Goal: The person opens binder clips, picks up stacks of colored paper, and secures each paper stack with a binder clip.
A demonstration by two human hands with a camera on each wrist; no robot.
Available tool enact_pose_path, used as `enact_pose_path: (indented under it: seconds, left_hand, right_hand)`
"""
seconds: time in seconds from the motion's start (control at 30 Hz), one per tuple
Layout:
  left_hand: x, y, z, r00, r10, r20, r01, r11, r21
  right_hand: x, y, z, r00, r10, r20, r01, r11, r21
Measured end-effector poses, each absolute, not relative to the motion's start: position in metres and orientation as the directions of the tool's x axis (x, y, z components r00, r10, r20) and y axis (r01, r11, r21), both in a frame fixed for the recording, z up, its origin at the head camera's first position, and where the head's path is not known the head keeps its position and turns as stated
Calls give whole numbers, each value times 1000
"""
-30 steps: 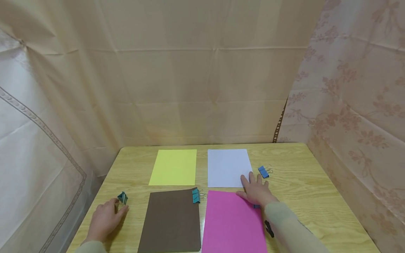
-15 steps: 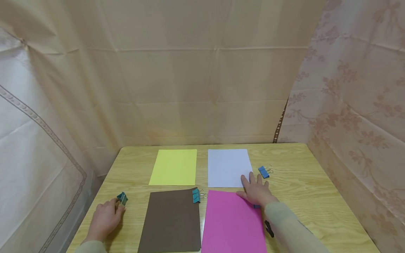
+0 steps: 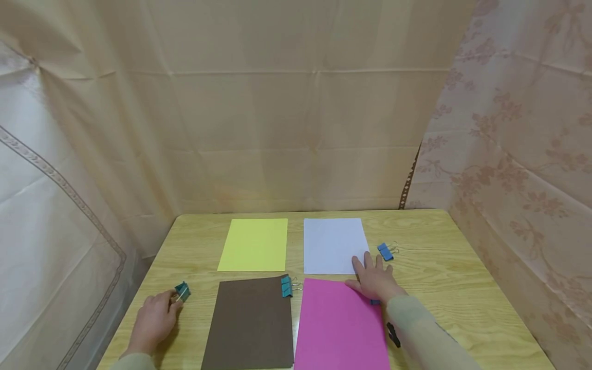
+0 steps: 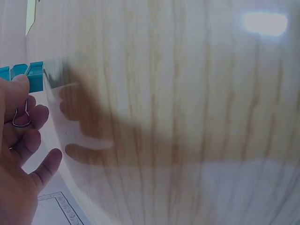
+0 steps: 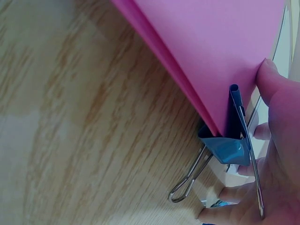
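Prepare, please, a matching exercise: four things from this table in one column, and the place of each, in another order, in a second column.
Things
1. Yellow rectangular paper sheet
2. Pink rectangular paper stack
3. Leftmost teal metal binder clip
4. Loose blue metal binder clip

Places
A. right of the white rectangular paper sheet
B. touched by the thumb of the right hand
C. beyond the brown rectangular paper stack
D. pinched by the left hand

Pairs: 1-C, 2-B, 3-D, 4-A

2 long sleeves, seemingly pale olive
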State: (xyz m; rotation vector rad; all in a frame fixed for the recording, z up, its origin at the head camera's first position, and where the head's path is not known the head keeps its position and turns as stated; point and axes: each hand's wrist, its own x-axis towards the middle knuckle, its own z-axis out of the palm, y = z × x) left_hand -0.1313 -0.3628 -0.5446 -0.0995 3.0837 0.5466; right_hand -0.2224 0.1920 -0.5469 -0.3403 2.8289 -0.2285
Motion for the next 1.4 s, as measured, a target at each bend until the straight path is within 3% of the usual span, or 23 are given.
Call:
enact_pose_path:
  seconds: [0.57,1.03,1.4]
  left_hand:
    - [-125,-358,-550,-977,23,213,88,950,300]
    - [-126,-353,-549,-966,51,253,129,944,303]
    - [-127,-343,-548,-915,87,395,204,942,265]
  right_hand:
    - [-222,191,-546,-936,-255,-243,-213,959,-187]
    - [-221,191,-544,-935,-264,-238,-219,955,-199]
    - [-226,202,-544,-932,-295,-211,-233,932,-277]
